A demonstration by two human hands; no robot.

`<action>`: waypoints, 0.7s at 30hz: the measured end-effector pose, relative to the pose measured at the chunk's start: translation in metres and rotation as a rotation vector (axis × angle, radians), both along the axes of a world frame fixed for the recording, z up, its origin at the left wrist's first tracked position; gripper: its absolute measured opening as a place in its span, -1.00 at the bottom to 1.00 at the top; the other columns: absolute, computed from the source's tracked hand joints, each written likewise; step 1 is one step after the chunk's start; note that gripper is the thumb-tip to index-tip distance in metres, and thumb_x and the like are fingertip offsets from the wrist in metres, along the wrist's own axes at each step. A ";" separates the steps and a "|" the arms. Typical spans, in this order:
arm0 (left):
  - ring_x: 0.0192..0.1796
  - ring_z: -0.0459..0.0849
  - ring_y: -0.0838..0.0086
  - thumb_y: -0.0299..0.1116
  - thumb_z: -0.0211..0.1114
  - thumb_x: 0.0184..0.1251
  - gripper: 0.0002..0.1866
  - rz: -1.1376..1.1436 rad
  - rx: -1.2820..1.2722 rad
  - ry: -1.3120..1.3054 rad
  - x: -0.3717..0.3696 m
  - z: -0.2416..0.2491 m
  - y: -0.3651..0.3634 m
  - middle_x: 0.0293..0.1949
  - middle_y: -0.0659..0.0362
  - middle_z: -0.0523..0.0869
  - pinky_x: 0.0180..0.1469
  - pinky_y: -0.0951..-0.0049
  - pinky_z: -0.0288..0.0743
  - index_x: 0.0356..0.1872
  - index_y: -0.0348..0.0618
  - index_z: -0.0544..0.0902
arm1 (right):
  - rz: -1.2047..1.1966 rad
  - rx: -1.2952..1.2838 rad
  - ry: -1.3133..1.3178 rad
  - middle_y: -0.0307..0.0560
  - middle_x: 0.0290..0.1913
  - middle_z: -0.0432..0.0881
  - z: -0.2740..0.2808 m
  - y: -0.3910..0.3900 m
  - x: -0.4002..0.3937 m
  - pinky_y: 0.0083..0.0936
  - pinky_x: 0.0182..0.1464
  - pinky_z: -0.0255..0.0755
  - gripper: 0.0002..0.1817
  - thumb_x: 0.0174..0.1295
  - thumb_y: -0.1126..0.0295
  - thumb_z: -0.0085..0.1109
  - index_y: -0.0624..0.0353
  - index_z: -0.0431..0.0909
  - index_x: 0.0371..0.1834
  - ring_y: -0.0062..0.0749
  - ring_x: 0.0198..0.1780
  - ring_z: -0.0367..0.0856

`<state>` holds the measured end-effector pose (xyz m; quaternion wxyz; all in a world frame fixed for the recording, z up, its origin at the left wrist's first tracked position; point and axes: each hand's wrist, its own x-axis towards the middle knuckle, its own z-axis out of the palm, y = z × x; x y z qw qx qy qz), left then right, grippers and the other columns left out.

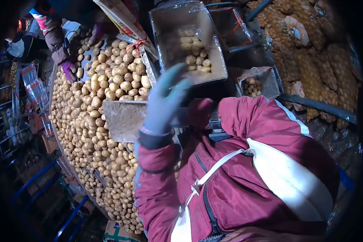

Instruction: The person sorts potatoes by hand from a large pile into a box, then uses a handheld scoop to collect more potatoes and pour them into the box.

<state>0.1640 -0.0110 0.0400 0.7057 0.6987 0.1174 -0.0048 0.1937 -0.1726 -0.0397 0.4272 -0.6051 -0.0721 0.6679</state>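
Observation:
My left hand [165, 99], in a pale glove with greenish fingertips, is raised near the lower left corner of a plastic-lined box [224, 66]. Its fingers are apart and somewhat blurred, with nothing seen in them. Several potatoes [199, 60] lie inside that box. Beside the hand, a worn grey board [123, 121] rests by a large heap of potatoes [97, 117]. The other arm, in a red sleeve with a dark cuff band, bends across my chest; its hand is hidden.
A co-worker's purple-gloved hand [68, 70] touches the heap at the upper left. A smaller lined box [262, 82] of potatoes sits right of the large box. Filled mesh sacks [330, 72] are stacked at the right, behind a metal rail [318, 107].

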 end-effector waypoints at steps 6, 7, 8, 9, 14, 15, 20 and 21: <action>0.28 0.66 0.40 -0.37 0.23 0.61 -0.56 0.798 0.126 0.115 -0.138 0.003 0.120 0.31 0.06 0.66 0.24 0.39 0.60 0.40 -0.32 0.55 | 0.274 0.147 -0.080 -0.09 -0.51 0.67 -0.029 0.085 -0.010 -0.43 -0.68 0.41 -0.65 0.28 0.09 0.32 0.21 0.70 -0.35 -0.39 -0.67 0.56; 0.27 0.66 0.39 -0.37 0.24 0.60 -0.54 0.892 0.192 0.126 -0.168 -0.012 0.137 0.32 0.05 0.65 0.25 0.39 0.59 0.41 -0.35 0.53 | 0.087 0.166 0.081 -0.18 -0.62 0.59 -0.068 0.087 -0.027 -0.48 -0.77 0.25 -0.68 0.28 0.12 0.33 0.15 0.64 -0.44 -0.44 -0.76 0.44; 0.30 0.64 0.33 -0.34 0.27 0.59 -0.51 0.921 0.434 0.187 -0.206 -0.034 0.159 0.33 0.02 0.64 0.32 0.37 0.53 0.42 -0.36 0.51 | 0.159 0.145 0.157 -0.21 -0.66 0.54 -0.019 0.090 -0.004 -0.52 -0.77 0.21 -0.71 0.30 0.16 0.33 0.10 0.63 -0.46 -0.48 -0.77 0.40; 0.36 0.59 0.28 -0.32 0.30 0.56 -0.47 0.966 0.554 0.238 -0.248 -0.061 0.178 0.36 -0.02 0.61 0.43 0.34 0.43 0.43 -0.37 0.50 | 0.343 0.723 -0.580 -0.20 -0.65 0.54 -0.049 0.087 -0.011 -0.53 -0.74 0.26 -0.75 0.33 0.18 0.33 0.10 0.63 -0.39 -0.50 -0.75 0.43; 0.30 0.60 0.14 -0.22 0.37 0.47 -0.40 1.260 0.677 0.509 -0.359 -0.112 0.187 0.28 -0.17 0.64 0.39 0.21 0.44 0.38 -0.42 0.49 | 0.146 -0.068 0.190 -0.14 -0.64 0.60 -0.001 0.110 0.027 -0.50 -0.75 0.34 -0.61 0.43 0.05 0.26 0.13 0.63 -0.42 -0.41 -0.75 0.53; 0.26 0.62 0.12 -0.23 0.39 0.45 -0.39 1.317 0.785 0.545 -0.371 -0.133 0.188 0.22 -0.19 0.65 0.35 0.22 0.47 0.37 -0.44 0.48 | 0.149 -0.048 0.143 -0.15 -0.63 0.60 0.002 0.113 0.032 -0.49 -0.74 0.35 -0.62 0.42 0.07 0.27 0.13 0.63 -0.41 -0.40 -0.75 0.52; 0.26 0.59 -0.03 -0.09 0.43 0.35 -0.27 1.344 0.860 0.537 -0.331 -0.146 0.197 0.25 -0.24 0.62 0.38 0.09 0.42 0.44 -0.26 0.45 | 0.112 -0.050 0.123 -0.13 -0.63 0.60 -0.002 0.128 0.047 -0.45 -0.72 0.39 -0.67 0.41 0.11 0.29 0.14 0.62 -0.38 -0.37 -0.75 0.53; 0.28 0.57 -0.05 -0.04 0.43 0.34 -0.24 1.325 0.864 0.630 -0.313 -0.137 0.203 0.25 -0.24 0.62 0.41 0.09 0.37 0.46 -0.22 0.44 | 0.130 -0.075 0.130 -0.13 -0.63 0.59 -0.006 0.131 0.052 -0.44 -0.73 0.39 -0.68 0.41 0.13 0.29 0.14 0.62 -0.37 -0.35 -0.75 0.53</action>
